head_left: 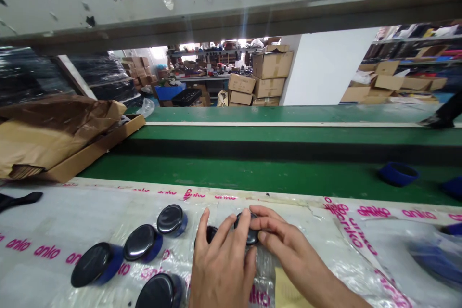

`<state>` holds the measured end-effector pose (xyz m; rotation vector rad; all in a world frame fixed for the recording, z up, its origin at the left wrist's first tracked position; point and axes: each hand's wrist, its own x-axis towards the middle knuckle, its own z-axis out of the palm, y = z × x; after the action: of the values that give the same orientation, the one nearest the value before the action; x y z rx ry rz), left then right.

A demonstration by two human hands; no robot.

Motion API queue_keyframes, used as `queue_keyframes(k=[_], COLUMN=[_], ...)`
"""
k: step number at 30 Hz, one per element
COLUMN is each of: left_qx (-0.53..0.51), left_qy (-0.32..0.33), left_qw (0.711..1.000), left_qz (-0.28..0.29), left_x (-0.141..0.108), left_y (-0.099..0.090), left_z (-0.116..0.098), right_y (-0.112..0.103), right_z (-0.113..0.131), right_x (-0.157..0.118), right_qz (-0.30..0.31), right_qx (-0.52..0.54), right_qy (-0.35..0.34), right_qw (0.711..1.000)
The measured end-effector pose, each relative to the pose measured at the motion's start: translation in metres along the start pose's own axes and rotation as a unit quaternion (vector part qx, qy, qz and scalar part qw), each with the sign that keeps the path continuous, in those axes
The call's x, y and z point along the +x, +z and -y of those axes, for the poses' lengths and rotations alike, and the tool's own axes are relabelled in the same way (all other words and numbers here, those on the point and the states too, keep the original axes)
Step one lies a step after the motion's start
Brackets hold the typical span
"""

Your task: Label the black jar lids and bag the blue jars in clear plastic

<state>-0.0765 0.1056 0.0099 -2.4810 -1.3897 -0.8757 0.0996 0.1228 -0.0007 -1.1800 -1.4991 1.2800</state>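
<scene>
Pinching a black-topped round piece (pixel 252 237) by its edge in the right hand (pixel 290 246), over plastic sheeting (pixel 342 257); touching it with the left hand (pixel 223 262), cannot tell how firmly. Seemingly midway, with four similar pieces (pixel 140 242) perhaps done, blue pieces (pixel 395 174) on the green belt (pixel 274 178) perhaps remaining. Hard to make out another dark piece (pixel 211 234) behind left fingers.

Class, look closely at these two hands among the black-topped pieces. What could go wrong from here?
1. The dark disc at the fingers of the left hand and right hand might slide, since the plastic sheet beneath looks glossy and wrinkled.
2. A partly hidden dark piece sits right by the left hand, so a small sideways move could knock it.
</scene>
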Motion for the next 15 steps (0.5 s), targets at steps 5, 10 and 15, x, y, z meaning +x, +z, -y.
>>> queue_keyframes(k=[5,10,15], left_qx=[0.016,-0.053,-0.074], left_qy=[0.016,-0.094,-0.24], left_qw=[1.0,0.991,0.959], left_qz=[-0.011,-0.075,-0.13], left_x=[0.001,-0.003,-0.006], left_y=[-0.001,-0.001,-0.009], left_z=[-0.002,-0.001,0.005], right_y=[-0.012,-0.016,-0.007], right_z=[-0.001,0.003,0.005], right_x=[0.002,-0.004,-0.009], right_qz=[-0.118,-0.151,-0.094], right_qx=[-0.14,-0.279,-0.43], right_qy=[-0.049,-0.24,-0.371], right_qw=[0.982,0.918,0.818])
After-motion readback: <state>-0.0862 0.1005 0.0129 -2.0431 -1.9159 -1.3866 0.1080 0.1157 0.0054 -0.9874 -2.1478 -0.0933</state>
